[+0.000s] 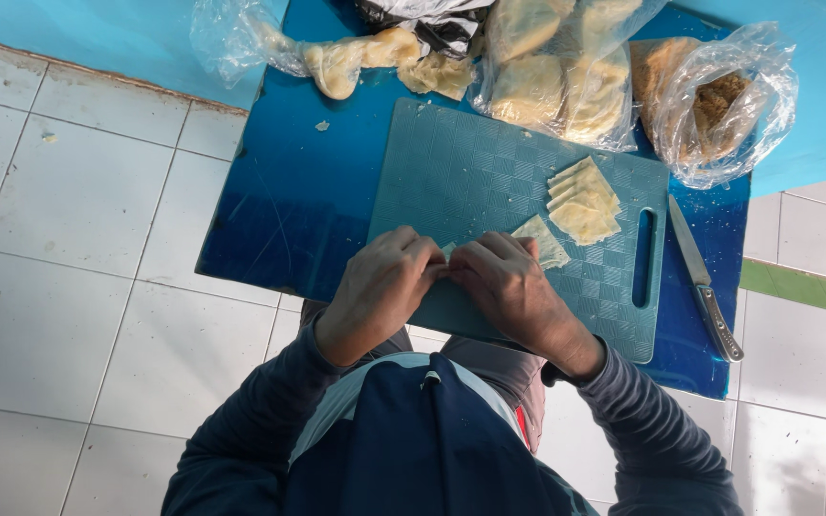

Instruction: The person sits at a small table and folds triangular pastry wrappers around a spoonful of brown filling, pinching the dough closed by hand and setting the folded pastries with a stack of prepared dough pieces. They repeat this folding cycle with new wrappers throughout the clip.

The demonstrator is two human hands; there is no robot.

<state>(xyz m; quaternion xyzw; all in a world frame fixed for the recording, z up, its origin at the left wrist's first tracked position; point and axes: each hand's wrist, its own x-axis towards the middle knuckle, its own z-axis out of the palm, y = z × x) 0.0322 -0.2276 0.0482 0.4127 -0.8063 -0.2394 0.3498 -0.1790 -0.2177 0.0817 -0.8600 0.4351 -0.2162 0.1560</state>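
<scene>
Leftmost, the left hand (381, 287) curled closed, pinching a pale dough piece (447, 251) against the right hand (507, 287), whose fingers gripped the same piece over the teal cutting board (451, 172). Farther right lay a stack of cut dough sheets (583, 201), then a knife (705, 282) on the blue table (289, 191).

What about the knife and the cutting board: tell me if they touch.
Apart. The head view shows a strip of blue surface between the knife and the cutting board.
</scene>
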